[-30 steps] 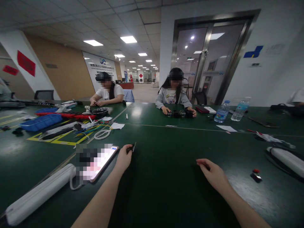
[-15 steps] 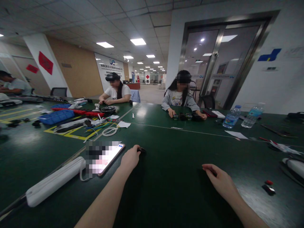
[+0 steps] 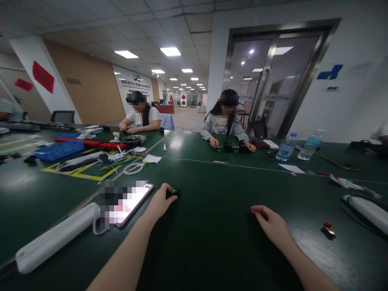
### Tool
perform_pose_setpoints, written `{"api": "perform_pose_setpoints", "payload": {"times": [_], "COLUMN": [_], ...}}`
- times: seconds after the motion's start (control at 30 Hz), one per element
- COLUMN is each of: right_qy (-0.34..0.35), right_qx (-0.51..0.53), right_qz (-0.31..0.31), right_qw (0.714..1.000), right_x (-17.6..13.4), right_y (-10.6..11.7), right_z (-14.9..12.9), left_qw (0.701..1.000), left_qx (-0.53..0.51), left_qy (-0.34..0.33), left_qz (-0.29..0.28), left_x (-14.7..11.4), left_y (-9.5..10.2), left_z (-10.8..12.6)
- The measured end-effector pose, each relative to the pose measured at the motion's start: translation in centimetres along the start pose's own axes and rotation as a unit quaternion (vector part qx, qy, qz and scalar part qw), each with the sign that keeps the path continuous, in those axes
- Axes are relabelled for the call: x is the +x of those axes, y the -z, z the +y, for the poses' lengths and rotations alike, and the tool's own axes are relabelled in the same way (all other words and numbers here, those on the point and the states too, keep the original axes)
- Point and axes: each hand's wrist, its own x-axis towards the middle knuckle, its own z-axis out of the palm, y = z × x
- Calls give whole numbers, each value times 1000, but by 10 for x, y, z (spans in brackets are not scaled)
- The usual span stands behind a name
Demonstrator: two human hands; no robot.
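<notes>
My left hand [image 3: 160, 198] rests over the green table, beside the phone. Its thumb and fingers close around a small dark object [image 3: 175, 191], whose kind I cannot make out. To the left lies the lit phone [image 3: 138, 204], partly blurred out, beside a long white case [image 3: 57, 238] with a strap loop. My right hand [image 3: 273, 224] hovers low or rests on the table, thumb and fingertips together, with nothing visible in them. Right of it lies a small black piece with a red top [image 3: 328, 230].
Across the green table [image 3: 206, 242] sit two people with headsets, one handling dark items. Two water bottles [image 3: 286, 146] stand at the right, near a white paper [image 3: 291, 168]. A blue tray [image 3: 59, 150], coiled white cable [image 3: 133, 168] and tools lie left. Another white case [image 3: 368, 212] lies right.
The view has turned slightly right, so everything shifts left in it. My left thumb now shows apart from the index finger, beside the dark object. My right hand looks much the same.
</notes>
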Motion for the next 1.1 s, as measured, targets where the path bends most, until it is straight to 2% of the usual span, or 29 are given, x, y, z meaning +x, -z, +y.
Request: {"api": "perform_pose_setpoints", "payload": {"times": [0.5, 0.77, 0.97, 1.1], "right_qy": [-11, -2, 10, 6], "right_qx": [0, 18, 30, 27], "right_qz": [-2, -4, -8, -10], "right_qw": [1000, 1000, 999, 1000], "right_x": [-4, -6, -5, -5], "right_y": [1, 1, 0, 0], "right_z": [-8, -9, -6, -6], "left_qw": [997, 998, 1000, 1000], "left_qx": [-78, -47, -14, -11], "left_qy": [-25, -26, -8, -26], "left_qz": [8, 13, 10, 12], "left_x": [-3, -1, -3, -3], "left_y": [4, 1, 4, 5], "left_z": [1, -7, -4, -3]}}
